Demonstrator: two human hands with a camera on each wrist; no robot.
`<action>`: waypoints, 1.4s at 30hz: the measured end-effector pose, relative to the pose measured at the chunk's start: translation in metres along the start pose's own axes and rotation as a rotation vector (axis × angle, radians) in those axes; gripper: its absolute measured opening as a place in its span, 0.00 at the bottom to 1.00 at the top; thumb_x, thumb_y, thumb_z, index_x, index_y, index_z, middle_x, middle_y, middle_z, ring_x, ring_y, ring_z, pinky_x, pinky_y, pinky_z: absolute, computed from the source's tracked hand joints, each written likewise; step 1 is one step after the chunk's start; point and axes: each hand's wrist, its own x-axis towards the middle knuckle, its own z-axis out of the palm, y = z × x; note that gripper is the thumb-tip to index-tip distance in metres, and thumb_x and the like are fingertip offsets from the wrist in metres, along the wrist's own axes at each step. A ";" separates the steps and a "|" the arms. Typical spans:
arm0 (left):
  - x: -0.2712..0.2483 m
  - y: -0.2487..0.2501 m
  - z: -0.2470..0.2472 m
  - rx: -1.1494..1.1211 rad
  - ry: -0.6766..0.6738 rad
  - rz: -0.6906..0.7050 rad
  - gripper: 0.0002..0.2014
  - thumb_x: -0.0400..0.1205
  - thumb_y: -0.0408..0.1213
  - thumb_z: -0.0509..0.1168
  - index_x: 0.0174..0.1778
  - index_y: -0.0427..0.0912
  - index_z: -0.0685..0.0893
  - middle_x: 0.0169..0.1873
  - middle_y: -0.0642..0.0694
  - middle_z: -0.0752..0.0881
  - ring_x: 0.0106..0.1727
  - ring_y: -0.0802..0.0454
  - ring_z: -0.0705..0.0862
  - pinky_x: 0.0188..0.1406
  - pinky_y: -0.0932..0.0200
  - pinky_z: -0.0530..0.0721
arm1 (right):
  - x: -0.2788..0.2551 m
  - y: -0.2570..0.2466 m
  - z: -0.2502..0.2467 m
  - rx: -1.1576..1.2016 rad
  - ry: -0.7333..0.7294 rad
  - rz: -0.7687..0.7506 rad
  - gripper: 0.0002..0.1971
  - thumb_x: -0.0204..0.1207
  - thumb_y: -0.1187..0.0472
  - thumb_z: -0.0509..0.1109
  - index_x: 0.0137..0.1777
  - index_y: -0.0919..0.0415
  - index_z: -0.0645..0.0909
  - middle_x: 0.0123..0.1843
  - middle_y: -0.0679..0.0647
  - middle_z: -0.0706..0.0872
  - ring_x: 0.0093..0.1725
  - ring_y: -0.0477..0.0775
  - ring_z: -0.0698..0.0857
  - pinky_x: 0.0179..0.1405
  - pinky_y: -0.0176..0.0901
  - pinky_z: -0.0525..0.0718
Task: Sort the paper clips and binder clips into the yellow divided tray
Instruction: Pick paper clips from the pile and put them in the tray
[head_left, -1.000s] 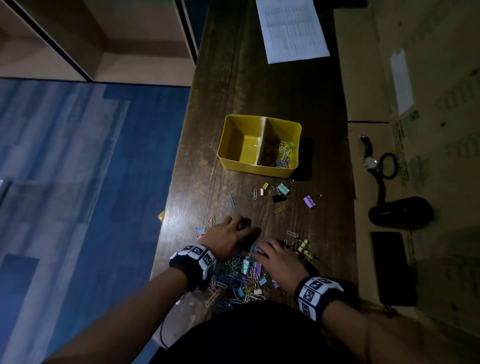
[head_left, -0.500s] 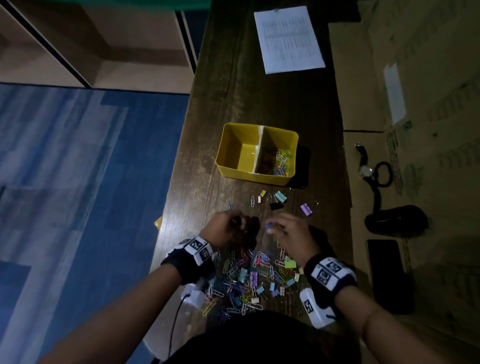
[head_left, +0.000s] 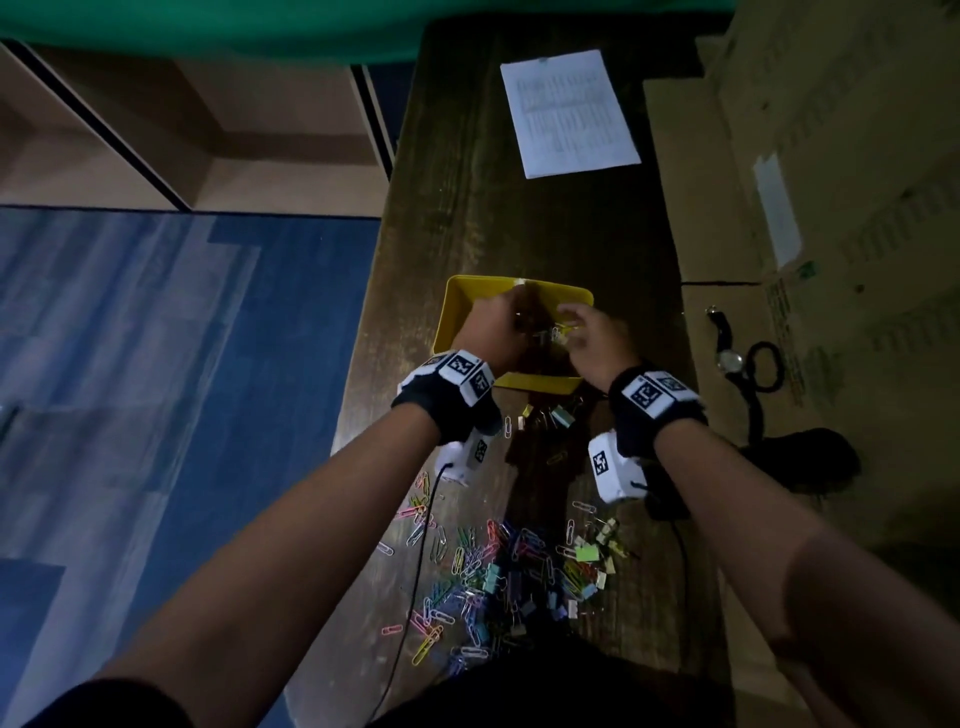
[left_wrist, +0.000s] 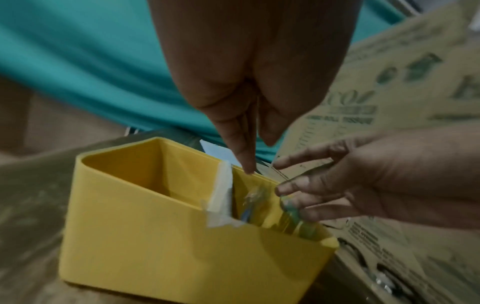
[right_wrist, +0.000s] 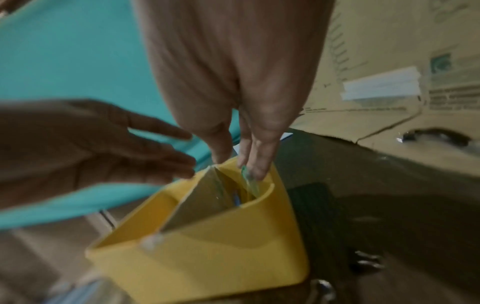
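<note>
Clips, small coloured wire paper clips (head_left: 558, 332), drop blurred into the right compartment of the yellow plastic divided tray (head_left: 457, 312), which sits mid-table on the dark wooden table (head_left: 457, 171) so both hands reach it. The left hand (head_left: 493, 327) hovers above the taped white divider (left_wrist: 222, 191), fingers straight and released. The right hand (head_left: 597, 338) hangs over the same compartment, fingers extended, apparently letting go. The unsorted heap of paper and binder clips (head_left: 498, 577) lies by the table's near edge.

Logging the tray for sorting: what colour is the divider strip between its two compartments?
Whitish, against the yellow tray; the divider shows best in the left wrist view.
</note>
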 end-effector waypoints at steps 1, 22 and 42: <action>-0.005 -0.002 -0.001 -0.013 0.038 0.002 0.22 0.78 0.31 0.67 0.69 0.45 0.77 0.55 0.44 0.89 0.51 0.52 0.88 0.49 0.60 0.87 | -0.006 0.000 0.000 -0.042 0.029 -0.023 0.25 0.77 0.75 0.64 0.70 0.52 0.76 0.69 0.55 0.79 0.68 0.56 0.79 0.66 0.52 0.81; -0.089 -0.083 0.099 0.502 -0.101 -0.079 0.18 0.77 0.59 0.62 0.53 0.50 0.81 0.51 0.47 0.80 0.53 0.45 0.81 0.37 0.52 0.84 | -0.132 0.093 0.084 -0.849 -0.208 -0.319 0.17 0.69 0.71 0.69 0.57 0.59 0.84 0.54 0.56 0.85 0.55 0.60 0.82 0.52 0.53 0.83; -0.114 -0.124 0.052 0.171 -0.162 -0.200 0.10 0.77 0.36 0.67 0.52 0.35 0.85 0.49 0.38 0.80 0.47 0.38 0.83 0.49 0.51 0.81 | -0.087 0.057 0.108 -0.666 -0.236 -0.337 0.16 0.77 0.65 0.64 0.64 0.57 0.76 0.61 0.54 0.77 0.53 0.57 0.81 0.51 0.52 0.83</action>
